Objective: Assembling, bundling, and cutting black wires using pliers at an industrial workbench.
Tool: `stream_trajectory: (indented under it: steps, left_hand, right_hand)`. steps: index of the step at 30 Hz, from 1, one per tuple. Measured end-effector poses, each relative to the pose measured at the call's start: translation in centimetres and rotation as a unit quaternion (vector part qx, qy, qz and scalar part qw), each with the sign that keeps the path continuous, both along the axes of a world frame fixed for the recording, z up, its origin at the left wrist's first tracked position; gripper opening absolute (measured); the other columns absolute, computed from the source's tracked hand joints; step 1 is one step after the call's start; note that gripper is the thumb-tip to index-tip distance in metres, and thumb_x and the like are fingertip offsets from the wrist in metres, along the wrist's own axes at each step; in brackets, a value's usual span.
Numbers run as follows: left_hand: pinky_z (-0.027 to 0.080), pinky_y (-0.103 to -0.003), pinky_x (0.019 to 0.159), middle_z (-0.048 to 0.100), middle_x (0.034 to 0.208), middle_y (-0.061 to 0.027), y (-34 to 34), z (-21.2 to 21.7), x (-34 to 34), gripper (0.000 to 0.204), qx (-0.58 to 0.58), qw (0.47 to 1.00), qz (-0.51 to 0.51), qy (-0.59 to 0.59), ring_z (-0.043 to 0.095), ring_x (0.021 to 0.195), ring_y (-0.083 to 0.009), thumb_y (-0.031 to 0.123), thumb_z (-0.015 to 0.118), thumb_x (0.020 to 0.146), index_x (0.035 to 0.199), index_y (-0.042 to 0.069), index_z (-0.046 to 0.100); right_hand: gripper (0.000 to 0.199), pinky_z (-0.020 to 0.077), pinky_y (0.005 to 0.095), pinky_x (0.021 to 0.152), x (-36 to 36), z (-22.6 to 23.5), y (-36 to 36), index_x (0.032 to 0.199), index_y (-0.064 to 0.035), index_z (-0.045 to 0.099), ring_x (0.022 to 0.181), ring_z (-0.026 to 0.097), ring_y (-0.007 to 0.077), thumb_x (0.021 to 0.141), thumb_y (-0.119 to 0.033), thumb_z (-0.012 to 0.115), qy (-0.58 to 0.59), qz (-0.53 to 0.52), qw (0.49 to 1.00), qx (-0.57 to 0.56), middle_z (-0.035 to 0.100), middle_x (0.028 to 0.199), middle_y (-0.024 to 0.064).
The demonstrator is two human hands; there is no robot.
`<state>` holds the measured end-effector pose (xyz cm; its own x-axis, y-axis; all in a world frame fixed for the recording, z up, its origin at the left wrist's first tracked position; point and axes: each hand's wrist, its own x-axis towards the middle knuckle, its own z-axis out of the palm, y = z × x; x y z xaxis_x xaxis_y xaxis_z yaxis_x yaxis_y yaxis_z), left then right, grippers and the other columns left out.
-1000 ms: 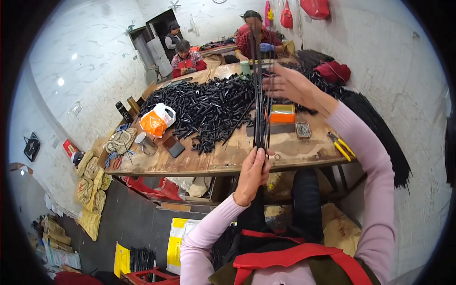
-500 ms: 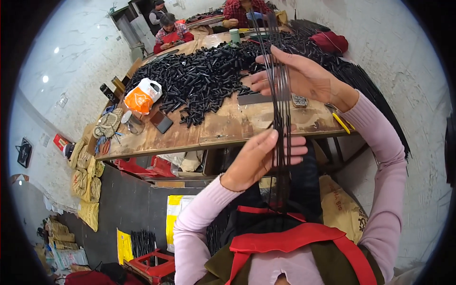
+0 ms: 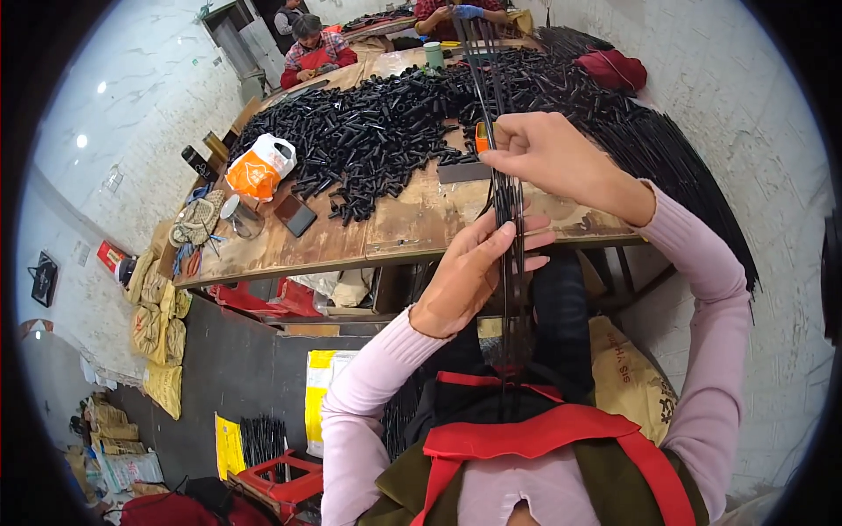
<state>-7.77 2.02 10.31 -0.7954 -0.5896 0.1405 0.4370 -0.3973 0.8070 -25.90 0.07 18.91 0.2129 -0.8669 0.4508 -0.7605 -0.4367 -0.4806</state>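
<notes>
I hold a bundle of long thin black rods [image 3: 507, 197] upright in front of my chest. My right hand [image 3: 548, 158] pinches the bundle near its upper part. Lower down, my left hand [image 3: 474, 272] wraps its fingers around the same rods. The rods run from above the table down to my red apron. Behind them a wooden table [image 3: 386, 232] carries a big heap of short black tubes [image 3: 395, 131].
An orange and white bag [image 3: 260, 168], a glass jar [image 3: 239, 215], a phone [image 3: 296, 214] and a green cup [image 3: 433, 54] stand on the table. Long black rods [image 3: 675, 158] lie piled at right. Other people work at the far end. Sacks and red crates sit on the floor.
My head has come closer to the table and both hands with the rod bundle have risen nearer the camera. My left hand has slid up along the rods.
</notes>
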Motion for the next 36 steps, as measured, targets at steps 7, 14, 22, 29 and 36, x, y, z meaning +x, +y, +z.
stream_trajectory:
  steps: [7, 14, 22, 29, 36]
  left_hand:
    - [0.048, -0.041, 0.1, 0.057, 0.125, -0.0182, -0.9, 0.0, 0.4, 0.046, 0.004, 0.998, 0.056, -0.008, 0.061, 0.111, -0.0278, 0.026, 0.045, 0.104, 0.14, -0.003, 0.04]
    - [0.054, -0.036, 0.091, 0.063, 0.108, -0.0131, -2.4, -1.2, 0.3, 0.044, 0.042, 0.996, 0.081, -0.011, 0.065, 0.097, -0.0215, 0.028, 0.05, 0.103, 0.133, -0.004, 0.044]
    - [0.057, -0.039, 0.086, 0.063, 0.106, -0.014, -1.6, 0.2, -0.7, 0.038, 0.049, 0.996, 0.072, -0.027, 0.066, 0.095, -0.023, 0.024, 0.05, 0.103, 0.131, -0.002, 0.046]
    - [0.058, -0.04, 0.085, 0.062, 0.116, -0.0197, -2.1, 1.3, -0.5, 0.032, -0.038, 0.997, 0.032, -0.066, 0.067, 0.099, -0.0262, 0.017, 0.045, 0.104, 0.131, -0.001, 0.044]
    - [0.055, -0.045, 0.094, 0.058, 0.126, -0.0225, -4.6, 1.1, -0.8, 0.034, 0.054, 0.997, -0.04, -0.046, 0.062, 0.114, -0.0319, 0.017, 0.039, 0.105, 0.134, -0.002, 0.042]
  right_hand:
    - [0.025, 0.0421, 0.0208, 0.048, -1.2, 1.3, -0.2, 0.088, -0.0011, 0.06, 0.052, 0.056, 0.0094, 0.094, -0.026, 0.063, -0.221, 0.08, 0.961, 0.144, 0.058, 0.063, 0.0037]
    - [0.026, 0.0338, 0.0187, 0.048, -18.7, 9.5, 0.9, 0.106, -0.0034, 0.065, 0.053, 0.043, 0.0025, 0.097, -0.027, 0.059, -0.432, 0.053, 0.889, -0.144, 0.059, 0.073, -0.0038]
    - [0.027, 0.0514, 0.0219, 0.057, -8.1, 1.6, -2.0, 0.1, -0.0023, 0.061, 0.064, 0.063, 0.0103, 0.094, -0.029, 0.065, -0.359, 0.039, 0.925, 0.121, 0.063, 0.073, 0.0004]
    - [0.035, 0.0535, 0.0334, 0.089, -2.1, 0.3, -3.1, 0.115, -0.0066, 0.057, 0.101, 0.067, 0.0234, 0.099, -0.038, 0.055, -0.372, 0.14, 0.895, 0.203, 0.068, 0.11, 0.0146]
    - [0.04, 0.051, 0.0384, 0.099, -2.9, -0.6, -5.5, 0.12, 0.0033, 0.056, 0.111, 0.064, 0.0278, 0.102, -0.032, 0.049, -0.548, 0.236, 0.737, 0.318, 0.064, 0.119, 0.0194]
